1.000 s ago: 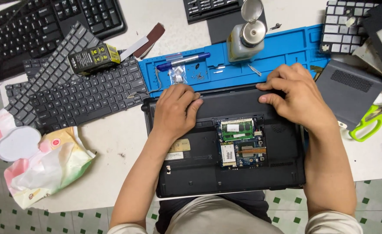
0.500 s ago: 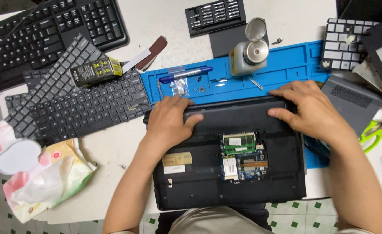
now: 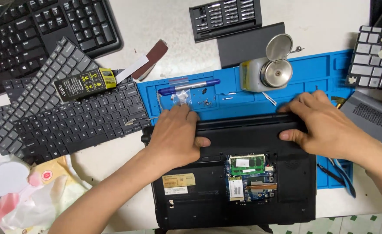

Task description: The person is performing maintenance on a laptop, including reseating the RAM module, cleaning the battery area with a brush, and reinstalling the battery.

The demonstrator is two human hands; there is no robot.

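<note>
left hand (image 3: 175, 136) and right hand (image 3: 325, 125), fingers clamped on laptop battery (image 3: 247, 125), bracing the upturned laptop (image 3: 234, 195) for leverage.

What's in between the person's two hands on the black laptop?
In the head view, only the laptop's long black battery strip runs between the left hand and the right hand; nothing else lies there.
</note>
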